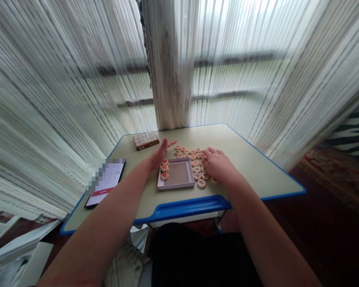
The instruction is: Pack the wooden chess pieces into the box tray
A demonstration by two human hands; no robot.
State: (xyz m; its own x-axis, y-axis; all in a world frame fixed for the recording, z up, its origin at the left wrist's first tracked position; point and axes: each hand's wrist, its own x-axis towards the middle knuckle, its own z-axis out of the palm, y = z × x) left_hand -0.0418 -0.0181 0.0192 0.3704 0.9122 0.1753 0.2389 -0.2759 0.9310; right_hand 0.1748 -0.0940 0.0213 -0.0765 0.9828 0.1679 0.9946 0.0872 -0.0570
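A shallow white tray [176,185] lies near the front edge of a small beige desk with blue trim [245,159]. Three round wooden game discs with red marks [164,168] sit along the tray's left side. Several more discs [189,152] lie loose behind and to the right of the tray. My left hand [160,154] is held edge-on with fingers stretched out, just left of the tray's far corner. My right hand [215,164] rests palm down, fingers curled, over the loose discs right of the tray; what is under it is hidden.
A brown box lid [145,140] lies at the desk's back left. A phone with a lit screen [106,181] lies on the left side. Striped curtains hang close behind the desk. Papers [14,243] lie on the floor at left.
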